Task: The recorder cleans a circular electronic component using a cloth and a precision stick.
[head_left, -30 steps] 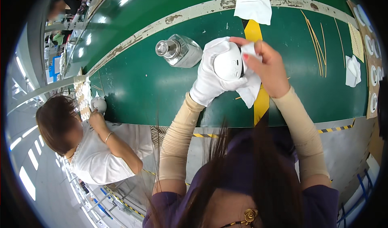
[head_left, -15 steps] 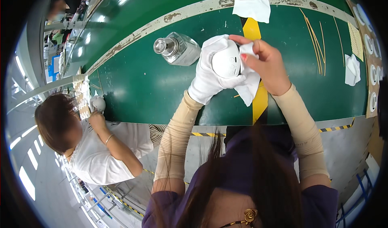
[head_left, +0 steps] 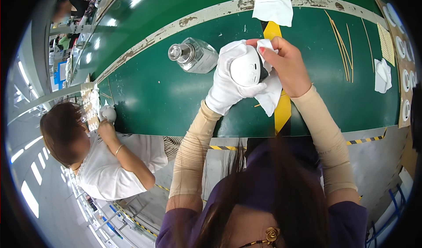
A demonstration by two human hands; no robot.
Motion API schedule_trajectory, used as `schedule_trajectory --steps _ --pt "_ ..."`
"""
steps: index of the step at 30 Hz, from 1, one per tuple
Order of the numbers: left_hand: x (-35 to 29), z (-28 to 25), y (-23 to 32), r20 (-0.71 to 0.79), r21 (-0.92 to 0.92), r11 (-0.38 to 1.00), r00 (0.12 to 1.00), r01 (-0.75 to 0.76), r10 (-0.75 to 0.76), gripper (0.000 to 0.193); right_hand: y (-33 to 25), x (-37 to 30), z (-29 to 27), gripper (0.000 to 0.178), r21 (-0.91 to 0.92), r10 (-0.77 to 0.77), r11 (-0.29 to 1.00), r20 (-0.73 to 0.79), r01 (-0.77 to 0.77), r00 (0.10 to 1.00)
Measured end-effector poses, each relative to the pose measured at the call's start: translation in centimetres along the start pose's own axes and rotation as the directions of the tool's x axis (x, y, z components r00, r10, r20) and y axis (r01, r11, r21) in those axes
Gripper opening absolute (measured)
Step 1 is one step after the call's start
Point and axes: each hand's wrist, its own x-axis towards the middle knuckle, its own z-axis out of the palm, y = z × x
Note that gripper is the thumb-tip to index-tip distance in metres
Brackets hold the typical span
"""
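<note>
My left hand (head_left: 222,87), in a white glove, is closed around a rounded white device (head_left: 242,71). Its visible face has a small dark slot and little round marks, and a dark strip shows along its right side. My bare right hand (head_left: 291,67) pinches a white cloth (head_left: 266,45) between thumb and fingers at the device's upper right edge. More white cloth hangs below the device, over the table. The glove hides the device's left side.
A clear bottle (head_left: 193,55) with a metal top stands left of my hands. Thin sticks (head_left: 341,43), a folded white cloth (head_left: 382,75) and a board of white rings (head_left: 405,81) lie to the right. Another white cloth (head_left: 273,11) lies ahead. A co-worker (head_left: 112,164) sits at left.
My right hand has shifted slightly up and left with the pinched cloth, along the device's edge. More of the device's dark side strip now shows. My left hand stays nearly in place.
</note>
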Motion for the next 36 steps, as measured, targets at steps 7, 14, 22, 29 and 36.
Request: schedule_trajectory --steps 7,14,22,29,36 --pt "-0.6 0.1 -0.6 -0.015 -0.047 0.998 0.999 0.036 -0.037 0.085 0.7 -0.8 0.1 0.013 0.195 -0.178 0.968 0.104 0.156 0.979" --pt "-0.3 -0.2 -0.6 0.01 -0.071 0.997 1.0 0.024 -0.024 0.089 0.6 1.6 0.3 0.015 0.174 -0.053 0.983 -0.003 0.052 0.999" --pt "-0.3 -0.2 -0.2 -0.018 0.044 0.999 1.0 -0.015 0.016 0.088 1.4 -1.5 0.0 0.003 0.182 -0.167 0.973 0.131 0.141 0.977" --pt "-0.3 0.6 -0.6 -0.097 -0.074 0.997 0.995 0.01 -0.018 0.084 1.8 -1.2 0.0 0.012 0.166 -0.031 0.986 0.069 0.019 0.997" --pt "-0.6 0.5 -0.8 -0.067 0.031 0.998 0.997 0.048 -0.046 0.092 1.8 -2.5 0.6 0.01 -0.081 -0.282 0.955 0.059 0.286 0.958"
